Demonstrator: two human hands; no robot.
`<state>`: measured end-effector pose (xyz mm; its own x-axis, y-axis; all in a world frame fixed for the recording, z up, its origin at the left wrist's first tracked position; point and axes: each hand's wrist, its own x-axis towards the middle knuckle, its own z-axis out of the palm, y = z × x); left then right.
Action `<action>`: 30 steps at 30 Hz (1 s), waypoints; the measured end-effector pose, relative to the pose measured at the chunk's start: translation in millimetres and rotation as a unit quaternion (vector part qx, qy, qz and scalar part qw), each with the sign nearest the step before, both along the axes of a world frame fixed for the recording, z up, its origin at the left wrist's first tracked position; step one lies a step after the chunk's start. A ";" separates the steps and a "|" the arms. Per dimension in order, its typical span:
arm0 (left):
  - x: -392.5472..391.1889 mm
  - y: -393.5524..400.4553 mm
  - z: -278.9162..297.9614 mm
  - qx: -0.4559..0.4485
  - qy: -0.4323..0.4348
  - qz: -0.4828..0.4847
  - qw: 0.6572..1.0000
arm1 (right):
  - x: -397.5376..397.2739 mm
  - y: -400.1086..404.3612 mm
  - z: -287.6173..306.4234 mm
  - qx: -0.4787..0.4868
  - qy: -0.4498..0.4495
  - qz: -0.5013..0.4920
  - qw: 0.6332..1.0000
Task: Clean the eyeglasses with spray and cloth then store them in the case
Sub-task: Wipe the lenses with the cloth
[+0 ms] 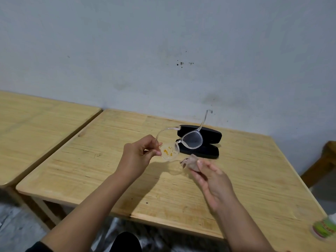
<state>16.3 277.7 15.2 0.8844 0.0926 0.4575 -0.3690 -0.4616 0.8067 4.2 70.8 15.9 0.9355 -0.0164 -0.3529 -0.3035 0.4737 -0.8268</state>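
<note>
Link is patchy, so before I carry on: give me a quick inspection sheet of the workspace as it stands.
Surface: wooden table, bare around the work.
Job's things: clear-framed eyeglasses held up, orange smears on one lens; black case open behind them; cloth bunched; green-labelled bottle at the right edge, blurred.
Clutter: nothing seen.
Grippers: left hand pinches the glasses; right hand holds the cloth.
Cables: nothing seen.
Surroundings: second table to the left, marked grey wall.

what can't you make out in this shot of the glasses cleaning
- Bottle, head view: cut off by the right and bottom edges and blurred; label unreadable.
- Cloth: bunched in the right hand, mostly covered by fingers.
- Case: inside hidden behind the eyeglasses held by the left hand.
</note>
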 end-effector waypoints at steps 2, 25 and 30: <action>-0.6 -8.4 0.6 0.006 -0.011 0.007 1.000 | -5.6 16.3 -0.4 0.041 0.006 -0.011 0.999; -18.1 -53.4 6.5 -0.017 -0.010 0.019 1.000 | -3.8 55.2 15.8 -0.152 -0.172 -0.173 0.958; -14.6 -51.8 14.3 -0.027 0.013 0.039 0.999 | -4.4 49.4 15.8 -0.188 -0.213 -0.129 0.950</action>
